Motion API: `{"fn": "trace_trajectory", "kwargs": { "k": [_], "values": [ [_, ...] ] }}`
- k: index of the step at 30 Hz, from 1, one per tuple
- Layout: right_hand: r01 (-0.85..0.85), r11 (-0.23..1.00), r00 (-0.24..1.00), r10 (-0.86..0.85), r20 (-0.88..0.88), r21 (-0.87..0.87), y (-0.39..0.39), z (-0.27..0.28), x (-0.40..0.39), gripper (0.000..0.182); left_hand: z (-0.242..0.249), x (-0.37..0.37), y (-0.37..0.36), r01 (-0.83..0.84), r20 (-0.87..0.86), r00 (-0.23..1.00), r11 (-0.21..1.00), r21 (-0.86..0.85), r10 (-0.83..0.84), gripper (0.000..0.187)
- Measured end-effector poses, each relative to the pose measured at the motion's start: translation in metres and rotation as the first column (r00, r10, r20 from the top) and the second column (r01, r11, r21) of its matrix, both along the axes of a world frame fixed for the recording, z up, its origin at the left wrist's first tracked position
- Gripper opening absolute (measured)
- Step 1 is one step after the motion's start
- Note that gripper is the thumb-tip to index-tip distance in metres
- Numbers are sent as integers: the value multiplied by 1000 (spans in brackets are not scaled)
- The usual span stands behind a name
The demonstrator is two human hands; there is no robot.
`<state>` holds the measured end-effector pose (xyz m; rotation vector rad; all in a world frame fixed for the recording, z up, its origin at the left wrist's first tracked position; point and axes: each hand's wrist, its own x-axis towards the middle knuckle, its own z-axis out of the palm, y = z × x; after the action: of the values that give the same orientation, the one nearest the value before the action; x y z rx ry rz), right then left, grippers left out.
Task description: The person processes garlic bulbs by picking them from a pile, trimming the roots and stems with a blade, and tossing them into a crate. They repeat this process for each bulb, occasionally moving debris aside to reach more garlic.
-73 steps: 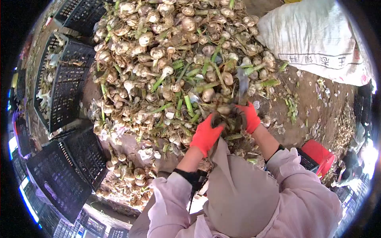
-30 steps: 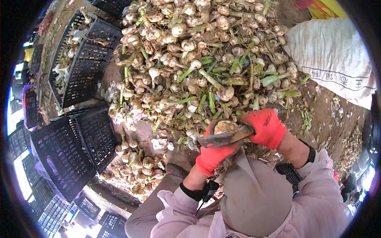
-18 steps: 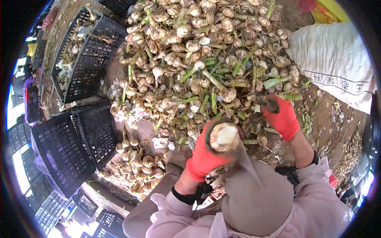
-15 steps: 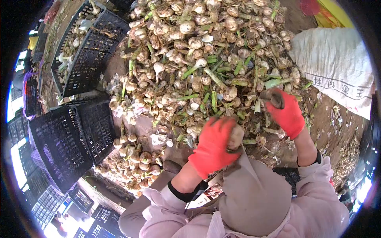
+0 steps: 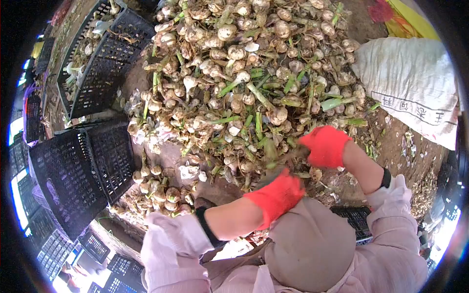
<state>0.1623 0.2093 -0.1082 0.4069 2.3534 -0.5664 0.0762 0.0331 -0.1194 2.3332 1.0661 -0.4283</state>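
My left hand, in a red glove with dark, dirty fingertips, is closed in front of my body at the near edge of the garlic heap. What its fingers hold is hidden and smeared by motion. My right hand, also red-gloved, is curled shut just beyond it and to the right. A brownish blur extends from its fingers toward the left hand, and I cannot make out the object. Garlic bulbs with cut green and dry stems fill the heap ahead of both hands.
Black plastic crates stand at the left, one upper crate holding garlic. A smaller pile of trimmed bulbs lies near them. A white woven sack lies at the right. Another dark crate is beside my body.
My left hand, which had a garlic bulb in its grasp, has turned and dropped lower. My right hand has moved left, close to it. The view has shifted slightly.
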Motion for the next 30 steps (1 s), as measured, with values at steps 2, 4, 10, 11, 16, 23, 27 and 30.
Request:
{"fn": "trace_trajectory", "kwargs": {
  "k": [2,4,10,11,16,23,27,30],
  "values": [
    [117,986,989,-127,77,119,15,-24,26,30,31,-33,-13,-176,29,982,953,-246,188,33],
    [342,921,934,-355,43,186,28,-43,43,32,42,-103,-54,-463,-69,864,733,-498,498,50],
    [245,969,877,-233,-421,-27,-18,-110,-8,40,2,-131,-108,-730,-511,683,482,-484,522,81],
    [269,962,881,-263,-394,-42,-23,-112,-18,40,-3,-130,-104,-734,-422,675,496,-463,605,79],
    [283,959,921,-262,-288,34,-26,-111,-46,43,-45,-101,-67,-804,129,415,429,-411,901,60],
    [801,230,67,-952,-299,-553,11,-79,18,34,-47,-85,18,-888,96,368,380,-257,925,52],
    [926,373,359,-828,-431,55,17,-65,69,35,-94,-63,69,-594,168,803,746,302,572,43],
    [957,289,264,-830,-492,25,-6,-49,69,37,-142,-37,98,-340,-2,929,858,386,369,39]
  ]
}}
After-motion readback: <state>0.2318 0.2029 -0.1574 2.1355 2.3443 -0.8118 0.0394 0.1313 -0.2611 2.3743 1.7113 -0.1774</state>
